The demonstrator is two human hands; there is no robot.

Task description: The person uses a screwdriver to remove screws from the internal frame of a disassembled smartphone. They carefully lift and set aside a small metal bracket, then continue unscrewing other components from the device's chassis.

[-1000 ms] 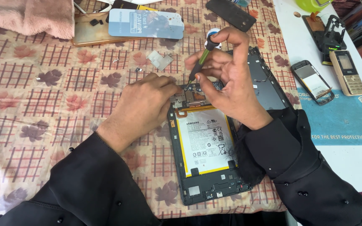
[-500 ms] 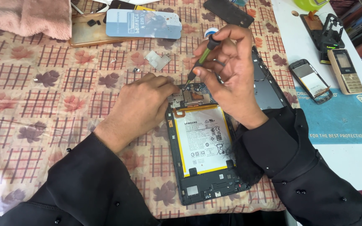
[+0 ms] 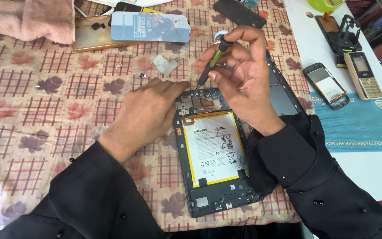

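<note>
Floral-checked tablecloth [image 3: 36,110] — opened tablet [image 3: 213,159], pink towel [image 3: 27,20]

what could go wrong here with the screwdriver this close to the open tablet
1. The green-handled screwdriver in the right hand points its tip at the exposed circuit board; a slip could scratch it or reach the white flat battery just below.
2. The left hand rests only on one edge of the opened dark tablet, so it may shift on the patterned cloth.
3. Small loose metal parts on the cloth could get lost.
</note>
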